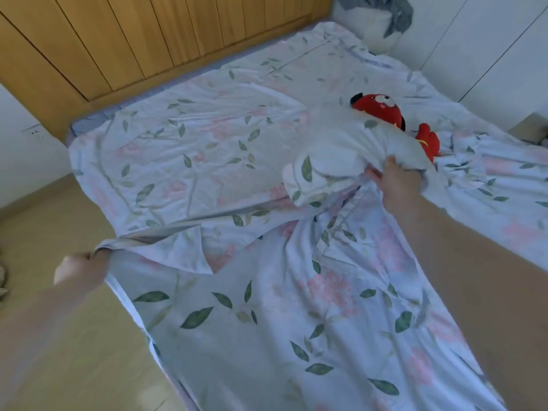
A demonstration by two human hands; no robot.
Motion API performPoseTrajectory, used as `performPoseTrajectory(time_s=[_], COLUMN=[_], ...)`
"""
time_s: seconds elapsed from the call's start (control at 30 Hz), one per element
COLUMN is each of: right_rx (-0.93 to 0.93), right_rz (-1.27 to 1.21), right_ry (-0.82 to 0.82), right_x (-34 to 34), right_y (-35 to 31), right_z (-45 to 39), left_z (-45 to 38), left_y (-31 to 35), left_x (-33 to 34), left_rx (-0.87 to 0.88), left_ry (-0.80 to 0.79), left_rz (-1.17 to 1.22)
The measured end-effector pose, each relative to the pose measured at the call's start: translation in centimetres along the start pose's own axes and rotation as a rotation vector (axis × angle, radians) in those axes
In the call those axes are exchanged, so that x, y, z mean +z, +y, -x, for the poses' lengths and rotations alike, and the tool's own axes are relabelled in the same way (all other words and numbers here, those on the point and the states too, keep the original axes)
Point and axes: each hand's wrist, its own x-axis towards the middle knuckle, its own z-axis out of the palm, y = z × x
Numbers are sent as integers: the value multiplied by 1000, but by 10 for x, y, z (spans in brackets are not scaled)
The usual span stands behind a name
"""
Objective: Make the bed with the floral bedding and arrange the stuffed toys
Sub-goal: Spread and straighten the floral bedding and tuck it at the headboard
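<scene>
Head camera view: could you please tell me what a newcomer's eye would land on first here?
The red stuffed toy stands out most, lying toward the far right of the bed, half hidden under bunched floral bedding. Next come the hands: the right hand grips the bunched cloth mid-bed, while the left hand holds an edge at the bed's near left side.

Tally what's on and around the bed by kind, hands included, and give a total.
Hands gripping the bedding: 2, left hand and right hand
Red stuffed toy: 1, partly under the cloth
Floral bedding: 1 mass; separate pieces cannot be told apart
Wooden headboard: 1
Total: 5
</scene>
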Motion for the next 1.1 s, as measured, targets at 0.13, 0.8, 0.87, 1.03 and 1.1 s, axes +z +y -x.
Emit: performPoseTrajectory(time_s=[0.13,0.8,0.87,1.03,1.1], right_rx=[-130,104,110,125,169], right_rz=[378,1097,1041,935,874], right_ry=[-155,-743,-703,-626,-563], right_x=[32,-79,-88,-105,-102], right_y=[14,222,221,207,196], right_z=[6,314,331,366,367], left_z=[15,190,203,237,244], left_y=[7,69,77,88,88], left_x=[-1,-35,-36,-38,-40], left_rx=[32,282,293,405,431], left_ry=[-58,-263,-277,-345,-382], left_rz=[13,185,206,162,142])
